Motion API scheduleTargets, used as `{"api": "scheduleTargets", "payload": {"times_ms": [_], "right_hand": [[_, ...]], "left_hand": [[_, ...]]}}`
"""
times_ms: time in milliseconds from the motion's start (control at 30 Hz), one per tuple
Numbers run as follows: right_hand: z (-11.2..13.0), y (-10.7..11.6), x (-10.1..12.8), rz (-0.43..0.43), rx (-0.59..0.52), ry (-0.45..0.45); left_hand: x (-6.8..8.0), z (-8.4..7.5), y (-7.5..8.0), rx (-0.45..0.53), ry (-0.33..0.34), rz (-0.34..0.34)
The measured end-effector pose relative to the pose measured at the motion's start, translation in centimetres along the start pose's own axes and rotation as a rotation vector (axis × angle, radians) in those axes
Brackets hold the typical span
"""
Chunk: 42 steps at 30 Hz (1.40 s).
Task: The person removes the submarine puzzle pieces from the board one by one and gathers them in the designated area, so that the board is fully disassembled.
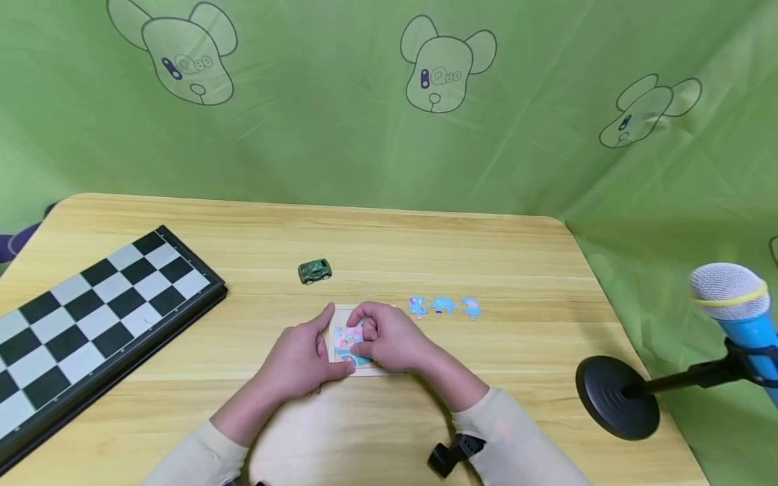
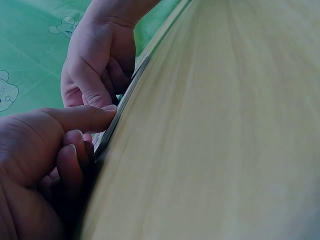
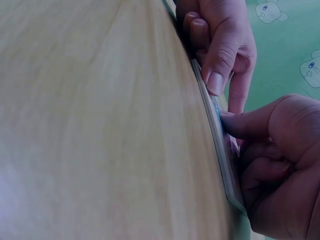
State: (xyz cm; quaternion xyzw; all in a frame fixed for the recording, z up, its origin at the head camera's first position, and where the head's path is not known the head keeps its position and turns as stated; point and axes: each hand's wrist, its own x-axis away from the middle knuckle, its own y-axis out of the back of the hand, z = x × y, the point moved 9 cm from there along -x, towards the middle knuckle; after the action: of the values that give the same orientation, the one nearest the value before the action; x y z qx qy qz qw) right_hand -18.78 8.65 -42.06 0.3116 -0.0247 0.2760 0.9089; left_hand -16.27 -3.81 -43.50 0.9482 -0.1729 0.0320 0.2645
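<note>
Here | left grip (image 1: 299,358) spread, touching puzzle (image 1: 343,341) — right grip (image 1: 394,339) curled over it | hold unclear

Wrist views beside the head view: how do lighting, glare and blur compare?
Head view: bright and mostly even, with pale sheen along creases in the green curtain. Left wrist: dimmer, deep shadow beside the left hand, the tabletop soft. Right wrist: also dim, the wood grain soft, with a pale bright patch at the lower left edge.
</note>
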Motion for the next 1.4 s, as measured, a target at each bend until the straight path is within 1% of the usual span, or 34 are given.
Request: {"api": "scheduleTargets", "payload": {"times_ms": [433, 667, 800, 933, 1033, 1200, 1400], "right_hand": [[-0.1, -0.1, 0.0, -0.019, 0.000, 0.012], [0.2, 0.4, 0.5, -0.052, -0.018, 0.010], [0.2, 0.5, 0.5, -0.057, -0.003, 0.018], [0.1, 0.5, 0.5, -0.053, 0.020, 0.036], [0.2, 0.5, 0.6, -0.057, 0.030, 0.068], [0.4, 0.7, 0.8, -0.088, 0.035, 0.126], [0.2, 0.9, 0.9, -0.124, 0.018, 0.133]], "left_hand": [[0.0, 0.0, 0.1, -0.007, -0.007, -0.008], [0.1, 0.1, 0.1, -0.001, -0.002, -0.002], [0.1, 0.1, 0.1, 0.000, -0.002, -0.004], [0.1, 0.0, 0.1, 0.001, 0.000, -0.005], [0.1, 0.0, 0.1, 0.001, 0.001, -0.005], [0.1, 0.0, 0.1, 0.006, 0.001, -0.004], [0.1, 0.0, 0.0, 0.013, 0.000, 0.001]]}}
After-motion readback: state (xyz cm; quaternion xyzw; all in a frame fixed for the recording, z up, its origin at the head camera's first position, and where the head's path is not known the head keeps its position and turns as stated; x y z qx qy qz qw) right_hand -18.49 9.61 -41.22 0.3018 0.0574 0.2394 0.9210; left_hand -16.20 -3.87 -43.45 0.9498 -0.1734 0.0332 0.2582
